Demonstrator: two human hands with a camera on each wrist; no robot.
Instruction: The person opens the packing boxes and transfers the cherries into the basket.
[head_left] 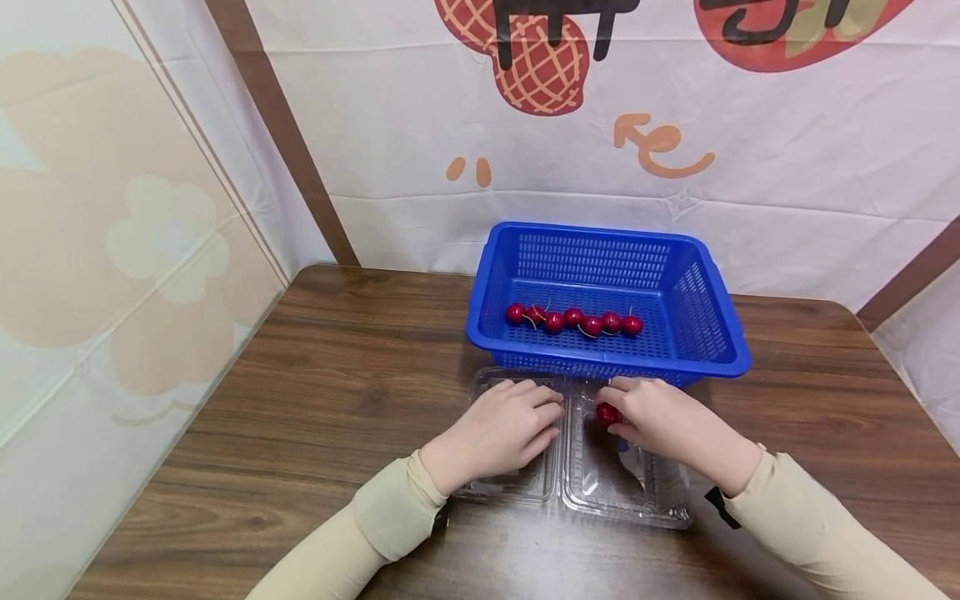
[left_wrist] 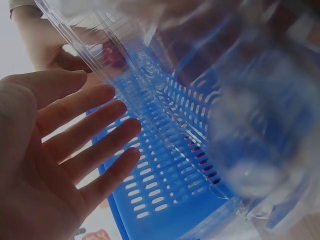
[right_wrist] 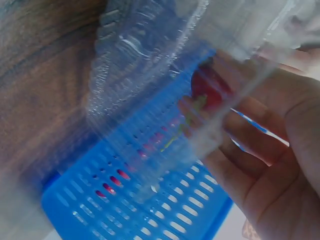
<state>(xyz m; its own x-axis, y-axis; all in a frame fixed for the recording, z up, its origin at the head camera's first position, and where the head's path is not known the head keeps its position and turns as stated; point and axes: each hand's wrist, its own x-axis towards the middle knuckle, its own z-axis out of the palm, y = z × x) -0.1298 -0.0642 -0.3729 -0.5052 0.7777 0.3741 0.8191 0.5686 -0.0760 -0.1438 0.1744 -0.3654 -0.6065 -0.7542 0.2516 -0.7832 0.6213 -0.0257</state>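
Observation:
A clear plastic clamshell box (head_left: 600,483) lies spread out on the table, its two halves side by side. My right hand (head_left: 660,417) pinches a red cherry (head_left: 607,414) over the right half. In the right wrist view the cherry (right_wrist: 209,86) shows between thumb and fingertips, with a green stem (right_wrist: 185,122) pointing down from it. Over the left half, my left hand (head_left: 498,433) has its fingers loosely extended. The left wrist view shows these fingers (left_wrist: 100,135) spread beside the clear plastic (left_wrist: 165,135), with nothing held.
Just behind the box stands a blue perforated basket (head_left: 690,367) with a row of several cherries (head_left: 573,317) on its floor. Brown wood-grain table (head_left: 360,383) surrounds them. A printed cloth (head_left: 405,117) hangs behind the table and another at its left side.

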